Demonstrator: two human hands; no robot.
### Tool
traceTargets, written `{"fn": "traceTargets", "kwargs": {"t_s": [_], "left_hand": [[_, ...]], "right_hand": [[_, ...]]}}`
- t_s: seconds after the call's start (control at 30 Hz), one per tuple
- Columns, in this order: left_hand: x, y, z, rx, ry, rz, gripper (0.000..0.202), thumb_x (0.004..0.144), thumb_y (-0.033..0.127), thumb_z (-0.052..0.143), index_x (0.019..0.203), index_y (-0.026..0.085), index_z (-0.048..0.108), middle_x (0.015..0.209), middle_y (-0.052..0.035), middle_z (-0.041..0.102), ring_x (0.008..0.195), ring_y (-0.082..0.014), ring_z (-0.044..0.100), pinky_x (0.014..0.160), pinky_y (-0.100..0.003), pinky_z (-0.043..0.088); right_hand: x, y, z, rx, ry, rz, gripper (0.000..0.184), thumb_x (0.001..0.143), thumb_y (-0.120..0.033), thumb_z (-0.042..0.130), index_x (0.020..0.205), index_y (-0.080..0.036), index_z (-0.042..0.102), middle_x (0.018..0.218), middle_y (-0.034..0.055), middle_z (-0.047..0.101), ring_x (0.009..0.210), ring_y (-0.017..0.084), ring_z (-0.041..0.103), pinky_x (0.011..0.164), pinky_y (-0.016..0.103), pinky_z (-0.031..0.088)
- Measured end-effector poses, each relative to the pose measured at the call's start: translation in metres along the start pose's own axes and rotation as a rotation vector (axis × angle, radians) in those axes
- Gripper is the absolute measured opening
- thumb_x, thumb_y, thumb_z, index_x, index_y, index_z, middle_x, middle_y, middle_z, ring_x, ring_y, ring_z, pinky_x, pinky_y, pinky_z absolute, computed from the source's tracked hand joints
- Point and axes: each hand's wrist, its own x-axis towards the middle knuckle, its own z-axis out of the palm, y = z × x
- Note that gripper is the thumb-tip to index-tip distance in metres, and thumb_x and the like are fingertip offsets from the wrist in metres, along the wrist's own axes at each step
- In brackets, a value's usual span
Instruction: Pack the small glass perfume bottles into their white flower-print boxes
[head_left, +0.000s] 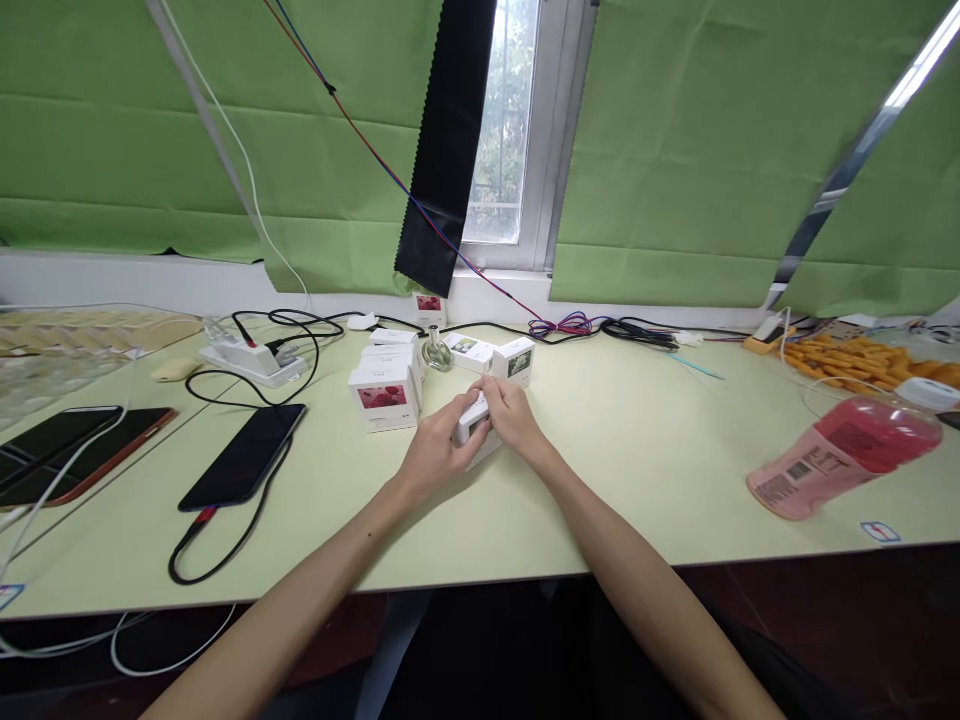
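Over the middle of the table, my left hand is closed around a small white box with a picture on its side. My right hand is closed on the box's other side, its fingertips hidden near the top. Under my hands another white surface shows, perhaps a second box; it is mostly covered. To the left stands a row of white boxes with a red picture on the front one. Behind them are a small glass bottle, a white box lying flat and an upright white box.
On the left are a phone with a black cable, a power strip and a tablet-like device. At right stands a tilted-looking bottle of pink drink. Coiled cables run along the back wall.
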Motion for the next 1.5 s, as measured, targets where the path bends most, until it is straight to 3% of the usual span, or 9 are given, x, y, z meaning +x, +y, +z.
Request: {"fn": "traceTargets", "kwargs": {"t_s": [0.23,0.4,0.63,0.83,1.0,1.2,1.3,1.37,1.5], "left_hand": [[-0.001,0.005,-0.004,0.027,-0.076,-0.033,0.054,0.091,0.043,0.058,0.14,0.02,0.05,0.092,-0.0042,0.075,0.062,-0.0143,0.064,0.06,-0.026,0.049],[-0.002,0.007,0.0,0.151,0.002,-0.032,0.048,0.092,0.043,0.056,0.134,0.019,0.054,0.088,-0.0048,0.075,0.063,-0.0168,0.066,0.059,-0.026,0.047],[0.001,-0.001,0.001,0.332,0.076,-0.148,0.052,0.094,0.047,0.054,0.137,0.018,0.053,0.091,-0.0082,0.077,0.069,-0.0234,0.071,0.058,-0.029,0.043],[0.003,-0.005,-0.001,0.436,0.165,-0.209,0.05,0.093,0.044,0.056,0.137,0.019,0.055,0.093,-0.0096,0.077,0.072,-0.0243,0.071,0.056,-0.028,0.038],[0.005,-0.007,-0.002,0.496,0.245,-0.225,0.046,0.094,0.041,0.055,0.134,0.018,0.058,0.117,-0.0161,0.073,0.084,-0.0278,0.071,0.056,-0.029,0.037],[0.005,-0.009,-0.004,0.481,0.26,-0.181,0.041,0.094,0.034,0.055,0.131,0.021,0.059,0.13,-0.0145,0.065,0.089,-0.0264,0.07,0.054,-0.029,0.039],[0.005,-0.01,-0.003,0.428,0.258,-0.169,0.041,0.093,0.032,0.055,0.132,0.02,0.057,0.131,-0.0144,0.064,0.097,-0.0275,0.07,0.06,-0.031,0.046],[0.004,-0.009,-0.003,0.363,0.268,-0.154,0.043,0.092,0.03,0.056,0.134,0.02,0.054,0.132,-0.0152,0.064,0.109,-0.0294,0.068,0.071,-0.034,0.053],[0.005,-0.008,-0.004,0.204,0.272,-0.176,0.057,0.088,0.032,0.061,0.141,0.019,0.043,0.135,-0.016,0.063,0.118,-0.0313,0.066,0.091,-0.041,0.054]], "right_hand": [[0.0,-0.001,-0.001,-0.004,0.015,-0.007,0.044,0.102,-0.042,0.036,0.079,-0.02,0.066,0.079,0.0027,0.07,0.078,0.019,0.065,0.074,0.029,0.047],[-0.003,-0.004,-0.002,-0.055,0.11,-0.001,0.037,0.102,-0.044,0.038,0.094,-0.021,0.066,0.088,0.0031,0.071,0.083,0.019,0.065,0.078,0.029,0.048],[-0.003,0.0,0.003,0.0,0.117,-0.017,0.032,0.099,-0.043,0.049,0.117,-0.019,0.06,0.111,0.0099,0.07,0.1,0.02,0.067,0.084,0.031,0.052],[0.0,0.007,0.003,-0.015,0.136,-0.019,0.028,0.1,-0.041,0.047,0.108,-0.018,0.062,0.111,0.0108,0.071,0.097,0.02,0.067,0.079,0.03,0.053],[0.002,0.015,0.003,-0.087,0.171,-0.044,0.026,0.099,-0.04,0.047,0.1,-0.018,0.063,0.101,0.0091,0.07,0.089,0.018,0.065,0.074,0.028,0.052],[0.004,0.021,0.001,-0.138,0.188,-0.056,0.025,0.098,-0.036,0.048,0.096,-0.018,0.064,0.094,0.0078,0.068,0.083,0.018,0.063,0.073,0.029,0.051],[0.004,0.021,0.001,-0.135,0.181,-0.047,0.025,0.098,-0.036,0.048,0.097,-0.017,0.064,0.095,0.0081,0.068,0.082,0.017,0.063,0.072,0.028,0.051],[0.003,0.02,0.002,-0.115,0.159,-0.036,0.026,0.097,-0.038,0.049,0.1,-0.017,0.063,0.098,0.0093,0.069,0.082,0.017,0.064,0.071,0.028,0.052],[0.0,0.016,0.005,-0.049,0.065,-0.031,0.037,0.095,-0.044,0.056,0.118,-0.016,0.06,0.111,0.0128,0.069,0.093,0.02,0.067,0.079,0.033,0.055]]}}
